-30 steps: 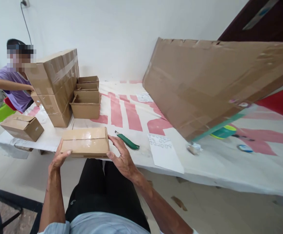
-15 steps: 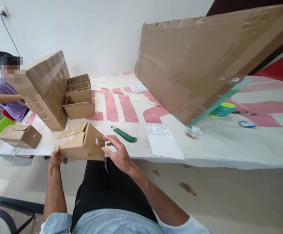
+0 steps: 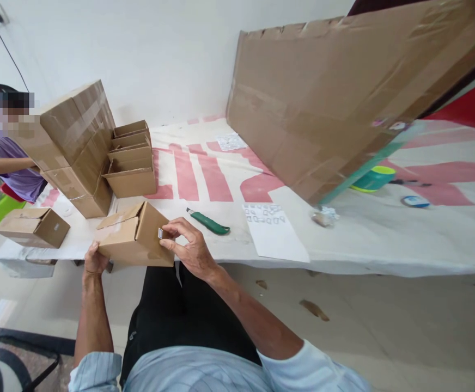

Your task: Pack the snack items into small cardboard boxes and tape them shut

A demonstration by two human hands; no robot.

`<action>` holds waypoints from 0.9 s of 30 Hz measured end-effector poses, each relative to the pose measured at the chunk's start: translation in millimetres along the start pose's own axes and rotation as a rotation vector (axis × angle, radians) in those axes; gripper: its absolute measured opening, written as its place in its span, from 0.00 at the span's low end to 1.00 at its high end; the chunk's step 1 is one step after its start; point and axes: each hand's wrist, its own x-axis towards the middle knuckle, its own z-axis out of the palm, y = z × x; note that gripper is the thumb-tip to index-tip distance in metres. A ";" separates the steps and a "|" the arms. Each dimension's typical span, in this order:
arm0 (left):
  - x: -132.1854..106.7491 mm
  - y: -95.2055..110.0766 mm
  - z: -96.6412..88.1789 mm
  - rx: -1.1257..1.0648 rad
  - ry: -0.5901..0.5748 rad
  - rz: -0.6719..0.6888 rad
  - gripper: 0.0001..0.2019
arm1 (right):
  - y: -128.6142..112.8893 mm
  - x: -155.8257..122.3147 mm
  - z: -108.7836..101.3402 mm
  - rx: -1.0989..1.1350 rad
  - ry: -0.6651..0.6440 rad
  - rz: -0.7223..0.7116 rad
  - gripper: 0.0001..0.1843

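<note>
A small closed cardboard box (image 3: 123, 245) sits at the table's front edge, its top flaps folded over. My left hand (image 3: 95, 258) grips its near left corner, with the thumb up on the side. My right hand (image 3: 188, 247) is at the box's right end, thumb and forefinger bent around a small white label (image 3: 160, 233) there; the fingertips touch it. Whether the label's edge is lifted is too small to tell. A green utility knife (image 3: 208, 222) lies just beyond my right hand.
Another closed box (image 3: 37, 227) stands left, before stacked cartons (image 3: 78, 141) and open boxes (image 3: 133, 182). A handwritten sheet (image 3: 276, 234) lies right of the knife. A large flat carton (image 3: 303, 109) leans behind, near a tape roll (image 3: 415, 201). A person (image 3: 11, 163) works at far left.
My right hand has moved slightly left and its fingers have closed in on the label. My left hand keeps its hold on the box. The camera view has shifted slightly.
</note>
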 end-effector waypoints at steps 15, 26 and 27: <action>-3.9 -1.0 8.0 0.017 0.072 -0.020 0.32 | -3.9 6.8 1.0 0.034 -0.022 0.111 0.06; -4.6 -1.6 6.8 0.000 0.035 -0.003 0.34 | -4.0 2.4 1.5 -0.042 0.000 0.019 0.06; -4.3 -2.1 6.1 -0.004 0.035 0.001 0.34 | -4.4 1.8 1.7 -0.051 0.001 0.008 0.07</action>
